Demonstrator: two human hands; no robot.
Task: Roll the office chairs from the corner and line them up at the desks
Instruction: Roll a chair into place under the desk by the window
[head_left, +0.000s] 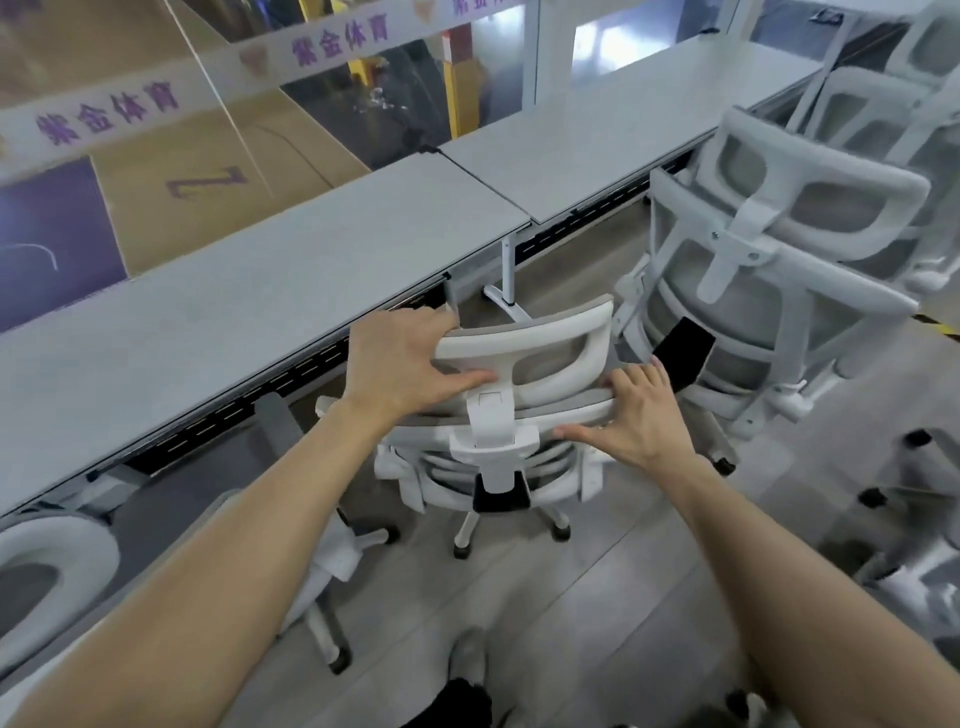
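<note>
We find the left hand grasping the headrest of the chair at the surface; the right hand presses its backrest, fingers straight. Neighbouring chairs stand alongside. We judge several remain unaligned.

one head-worn wide-angle view looks forward and steeply down from above, close over the chair headrest, with the tabletop running diagonally across the upper frame.
</note>
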